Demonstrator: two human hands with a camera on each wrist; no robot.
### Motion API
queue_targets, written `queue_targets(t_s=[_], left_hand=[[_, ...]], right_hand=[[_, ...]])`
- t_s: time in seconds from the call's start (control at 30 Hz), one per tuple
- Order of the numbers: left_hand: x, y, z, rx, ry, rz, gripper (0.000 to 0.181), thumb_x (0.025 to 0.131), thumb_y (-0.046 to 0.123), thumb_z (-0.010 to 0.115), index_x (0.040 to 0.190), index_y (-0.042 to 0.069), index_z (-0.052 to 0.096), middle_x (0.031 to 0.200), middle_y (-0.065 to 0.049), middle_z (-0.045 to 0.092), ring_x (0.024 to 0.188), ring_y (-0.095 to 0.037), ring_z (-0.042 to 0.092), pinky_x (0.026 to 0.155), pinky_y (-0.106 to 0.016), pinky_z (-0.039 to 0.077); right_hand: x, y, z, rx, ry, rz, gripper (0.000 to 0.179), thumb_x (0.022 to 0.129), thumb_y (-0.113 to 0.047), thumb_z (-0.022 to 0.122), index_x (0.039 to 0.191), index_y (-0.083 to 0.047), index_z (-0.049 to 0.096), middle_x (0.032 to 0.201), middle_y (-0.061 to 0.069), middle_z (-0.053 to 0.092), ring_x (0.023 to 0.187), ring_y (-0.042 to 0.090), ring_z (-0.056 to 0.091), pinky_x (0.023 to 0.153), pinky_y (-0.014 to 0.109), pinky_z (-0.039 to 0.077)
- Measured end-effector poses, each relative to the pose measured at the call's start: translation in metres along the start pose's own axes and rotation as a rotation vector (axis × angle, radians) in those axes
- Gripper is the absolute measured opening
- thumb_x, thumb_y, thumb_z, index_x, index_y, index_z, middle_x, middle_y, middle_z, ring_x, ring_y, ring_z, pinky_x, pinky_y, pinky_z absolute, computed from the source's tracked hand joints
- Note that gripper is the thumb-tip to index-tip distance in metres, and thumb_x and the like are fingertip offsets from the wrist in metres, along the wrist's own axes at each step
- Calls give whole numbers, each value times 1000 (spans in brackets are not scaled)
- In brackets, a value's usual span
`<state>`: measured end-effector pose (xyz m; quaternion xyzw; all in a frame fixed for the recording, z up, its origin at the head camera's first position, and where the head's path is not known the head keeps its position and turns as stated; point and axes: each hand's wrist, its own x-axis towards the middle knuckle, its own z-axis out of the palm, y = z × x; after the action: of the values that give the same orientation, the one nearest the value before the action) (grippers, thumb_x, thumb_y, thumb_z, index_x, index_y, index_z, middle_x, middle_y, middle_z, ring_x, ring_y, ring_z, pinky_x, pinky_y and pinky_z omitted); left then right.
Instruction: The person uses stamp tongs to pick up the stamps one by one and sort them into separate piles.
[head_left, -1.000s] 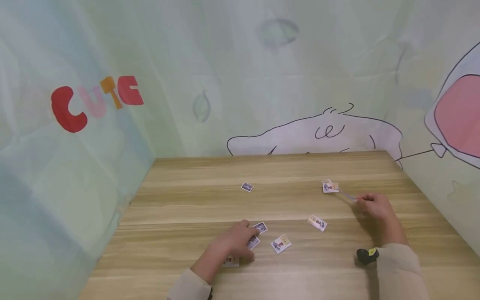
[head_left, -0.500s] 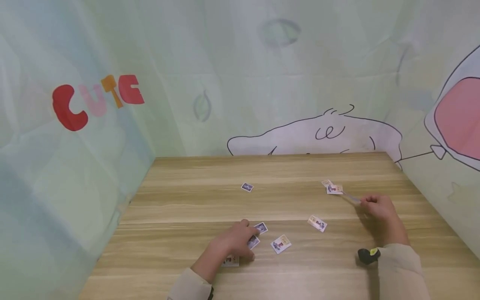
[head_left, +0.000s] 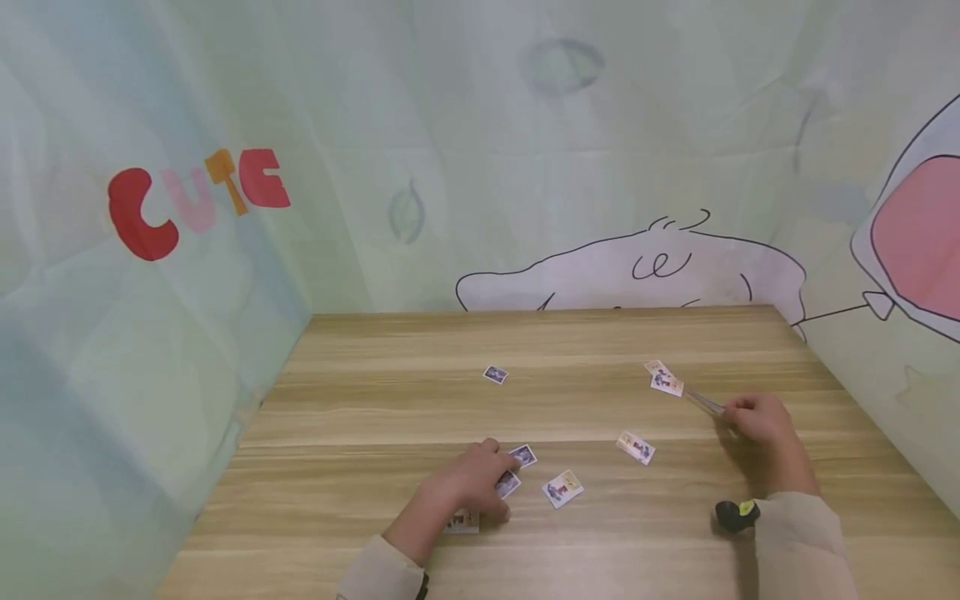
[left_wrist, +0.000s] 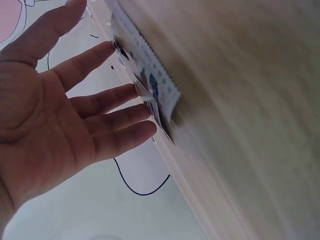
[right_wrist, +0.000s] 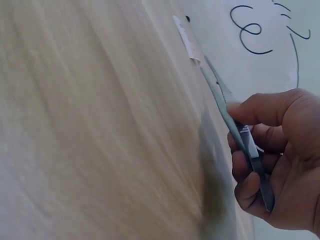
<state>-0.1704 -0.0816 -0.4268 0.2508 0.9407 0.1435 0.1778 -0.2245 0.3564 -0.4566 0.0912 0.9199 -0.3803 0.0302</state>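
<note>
grey tweezers (right_wrist: 243,132) gripped in right hand (head_left: 761,418), left hand (head_left: 471,479) spread over printed cards (head_left: 508,484)

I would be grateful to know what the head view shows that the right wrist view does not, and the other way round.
Only the head view: the left hand over some stamp-like papers, the red letter C, and a pink balloon on the wall.

Only the right wrist view: the tweezers all the way to their dark rear end, inside the right hand.

Both: the right hand holding the tweezers, their tips at a stamp-like piece, and the wooden table.
</note>
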Motion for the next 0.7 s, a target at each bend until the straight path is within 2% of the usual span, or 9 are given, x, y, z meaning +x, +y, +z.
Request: queue_targets(t_s=[0.2, 0.47, 0.6, 0.7], left_hand=[[0, 2, -1, 3, -4, -10, 68, 61, 29, 81, 124, 16, 60, 110, -5, 51, 85, -14, 46, 71, -30, 46], [-1, 4, -1, 27, -1, 5, 71, 61, 32, 82, 126, 17, 58, 113, -8, 50, 92, -18, 46, 74, -33, 47], [0, 4, 0, 46, -1, 23, 70, 62, 33, 82, 126, 17, 58, 118, -9, 51, 98, -19, 47, 81, -35, 46], [1, 3, 1, 25, -7, 17, 70, 62, 32, 82, 126, 17, 58, 119, -9, 50, 96, -19, 48, 80, -35, 46]], right_hand=[[-12, -5, -7, 21, -8, 40, 27, 87, -13, 55, 96, 11, 60, 80, 10, 57, 75, 26, 49, 62, 33, 38], [-23, -9, -8, 60, -24, 35, 24, 86, -11, 55, 96, 11, 59, 81, 10, 59, 74, 22, 52, 62, 32, 42], [-28, -11, -5, 70, -10, 11, 25, 86, -9, 56, 97, 13, 59, 82, 10, 60, 72, 20, 52, 61, 30, 43], [-31, -14, -3, 55, 10, -32, 26, 86, -10, 59, 98, 13, 59, 80, 8, 61, 70, 18, 51, 60, 30, 43]])
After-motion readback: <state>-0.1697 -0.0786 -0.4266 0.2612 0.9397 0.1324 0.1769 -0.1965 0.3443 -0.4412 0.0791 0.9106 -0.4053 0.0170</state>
